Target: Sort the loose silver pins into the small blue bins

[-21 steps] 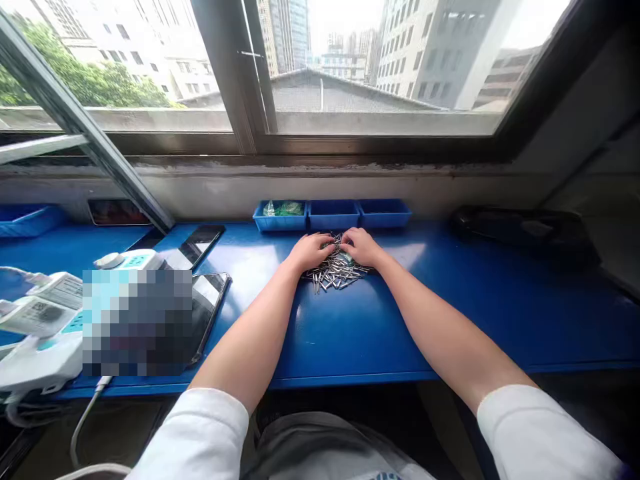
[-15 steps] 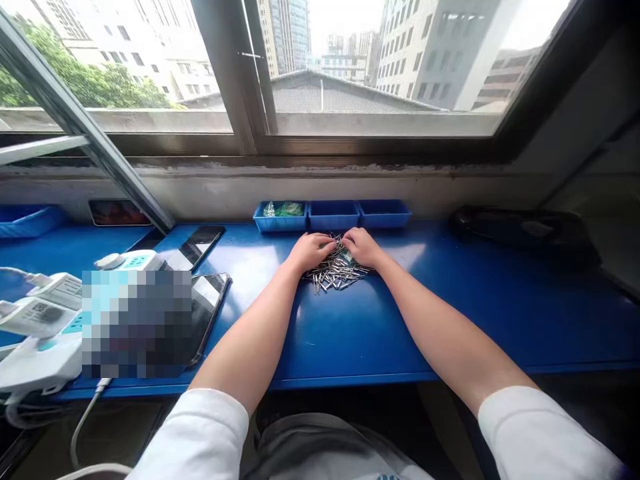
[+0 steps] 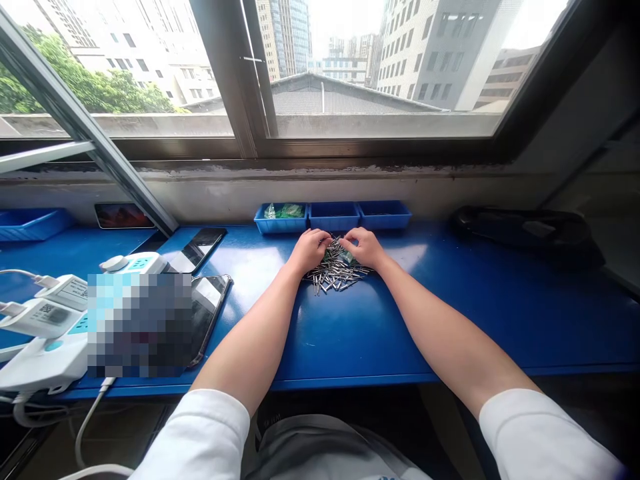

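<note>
A heap of slim silvery metal pins, perhaps rivets point(image 3: 334, 272), lies on the blue tabletop point(image 3: 345, 340), with bits of green and clear packaging point(image 3: 346, 256) mixed in. At the heap's left back side is my left hand point(image 3: 310, 252), its fingers bent and drawn together; the fingertips are too small to show what they pinch. My right hand point(image 3: 365, 247) faces it from the right, thumb and fingers closed together over the pins. Whatever lies between those fingertips cannot be made out either.
Behind the heap stand three joined blue bins point(image 3: 334, 217); the left one holds green and clear packets point(image 3: 287, 211). To the left lie phones point(image 3: 199, 249), a power strip point(image 3: 45, 363) with chargers and cables, and another blue tray point(image 3: 33, 225). A black bag point(image 3: 525, 230) rests at the right.
The fingers of both hands have drawn in and come up slightly at the back of the heap. The view has shifted a little; the bins and the heap stay put.
</note>
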